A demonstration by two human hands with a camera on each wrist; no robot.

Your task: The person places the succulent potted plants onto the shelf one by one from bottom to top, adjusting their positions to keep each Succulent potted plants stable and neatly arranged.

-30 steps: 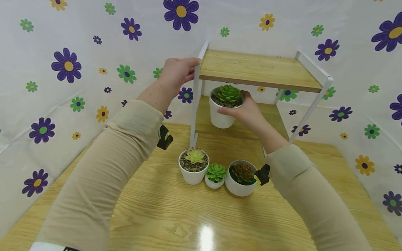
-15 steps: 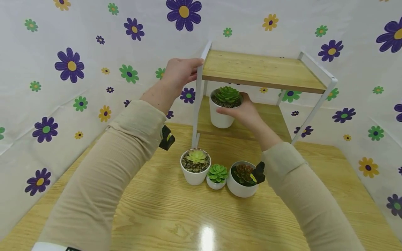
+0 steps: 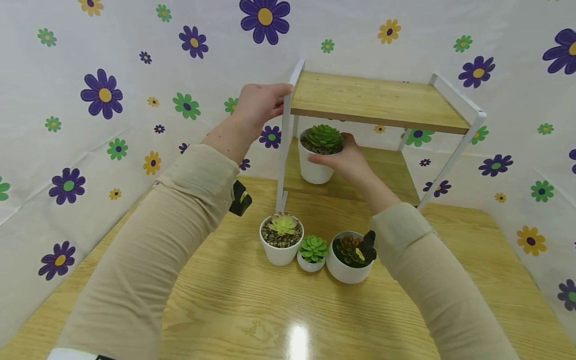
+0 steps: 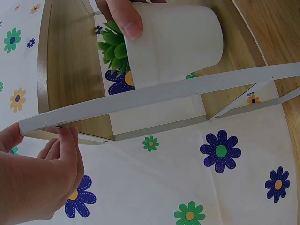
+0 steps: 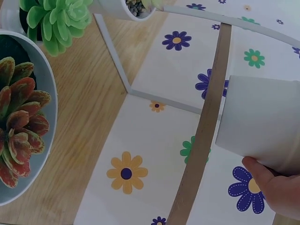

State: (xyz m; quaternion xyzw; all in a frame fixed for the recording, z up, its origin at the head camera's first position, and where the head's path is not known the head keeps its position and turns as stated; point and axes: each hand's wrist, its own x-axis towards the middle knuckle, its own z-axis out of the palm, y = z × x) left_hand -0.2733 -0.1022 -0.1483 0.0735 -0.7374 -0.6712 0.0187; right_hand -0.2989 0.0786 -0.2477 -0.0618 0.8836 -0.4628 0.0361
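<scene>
My right hand (image 3: 351,157) grips a white pot (image 3: 316,170) holding a green succulent (image 3: 324,136), thumb across its near side. The pot is between the upper and lower boards of a small two-tier shelf, close to the left post. In the left wrist view this pot (image 4: 176,42) shows behind the white metal frame (image 4: 154,96). Its plain side (image 5: 258,119) fills the right of the right wrist view, above the lower board's edge (image 5: 201,140). My left hand (image 3: 261,107) pinches the shelf's upper left corner, thumb and fingers on opposite sides of the frame.
On the wooden table (image 3: 234,305), before the shelf, stand a white pot with a pale green succulent (image 3: 282,224), a small bright green succulent (image 3: 313,248) and a wider white bowl (image 3: 346,272) with a reddish succulent. A flower-printed cloth (image 3: 135,30) hangs behind.
My right hand has shifted the potted succulent slightly left, nearer the left post. The left hand keeps its hold on the frame. The head view has moved a little.
</scene>
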